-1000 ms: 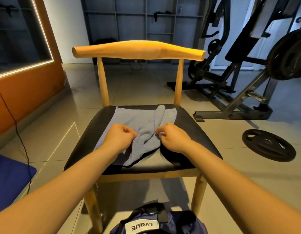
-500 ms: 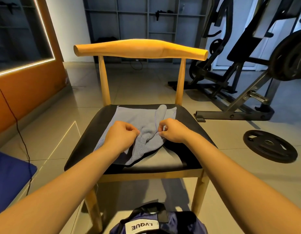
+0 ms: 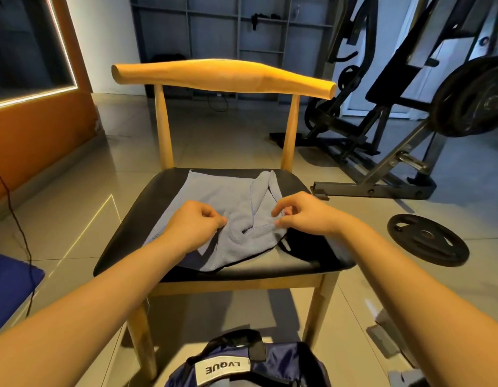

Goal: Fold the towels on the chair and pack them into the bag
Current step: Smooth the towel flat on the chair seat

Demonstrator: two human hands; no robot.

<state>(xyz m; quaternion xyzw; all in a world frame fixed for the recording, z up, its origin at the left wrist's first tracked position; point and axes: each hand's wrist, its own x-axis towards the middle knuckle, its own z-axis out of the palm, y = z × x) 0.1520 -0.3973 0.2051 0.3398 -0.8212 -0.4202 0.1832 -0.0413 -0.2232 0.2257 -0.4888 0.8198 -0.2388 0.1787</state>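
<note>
Both arms outstretched; left hand (image 3: 192, 227) pinches the towel (image 3: 222, 196), right hand (image 3: 303, 216) pinches its hem.

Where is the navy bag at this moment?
In the head view the navy bag sits on the floor at the bottom centre, just in front of the chair, between its front legs and the person.
</note>
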